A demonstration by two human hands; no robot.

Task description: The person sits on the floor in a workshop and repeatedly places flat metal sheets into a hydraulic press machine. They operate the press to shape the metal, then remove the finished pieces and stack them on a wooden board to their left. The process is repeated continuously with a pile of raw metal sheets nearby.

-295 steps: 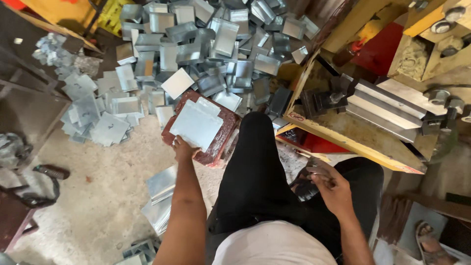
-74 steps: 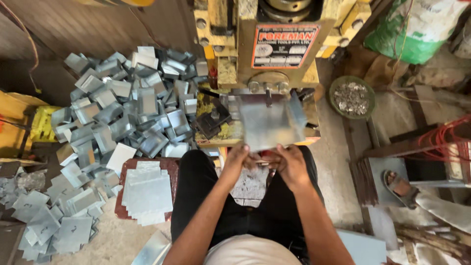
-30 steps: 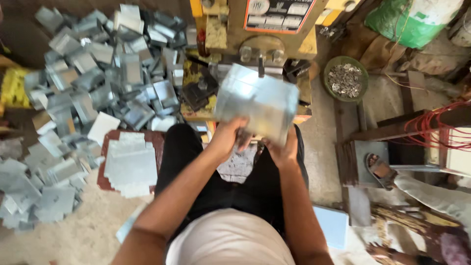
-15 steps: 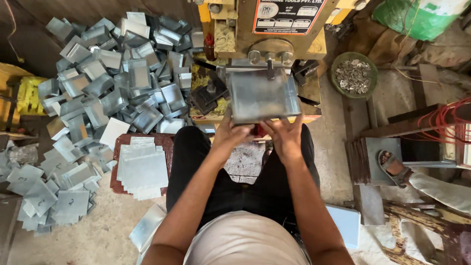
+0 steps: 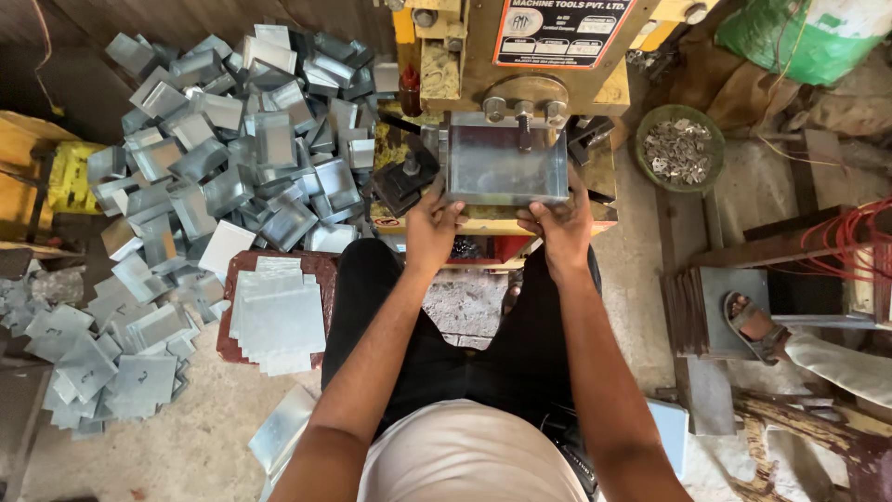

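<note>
A concrete workshop floor (image 5: 167, 446), seen from above, with a yellow press machine (image 5: 520, 65) at the top of the view. We count one metal sheet (image 5: 507, 165) on the machine's bed, lying flat beneath the tooling, its near edge towards the seated person. We count two hands on it. The left hand (image 5: 433, 226) grips the near left corner of the sheet, fingers curled against its edge and thumb on top. The right hand (image 5: 561, 221) grips the near right corner in the same manner, fingers closed on the edge. Both forearms run straight forward from the bottom of the view, over black trousers (image 5: 446, 344), and stand roughly parallel.

To the left of the knees we see one dark red tray (image 5: 234, 325) carrying one stack of flat blanks (image 5: 277, 314); the number of blanks in it cannot be told. Behind the tray lies one large heap of bent metal pieces (image 5: 251, 139), too many to count. A second, lower spread of flat cut pieces (image 5: 102, 363) lies at the far left. One round bowl of small metal scraps (image 5: 680, 149) stands to the right of the machine. At the right edge we see one sandalled foot (image 5: 754, 325) of another person, well apart from the hands.
</note>
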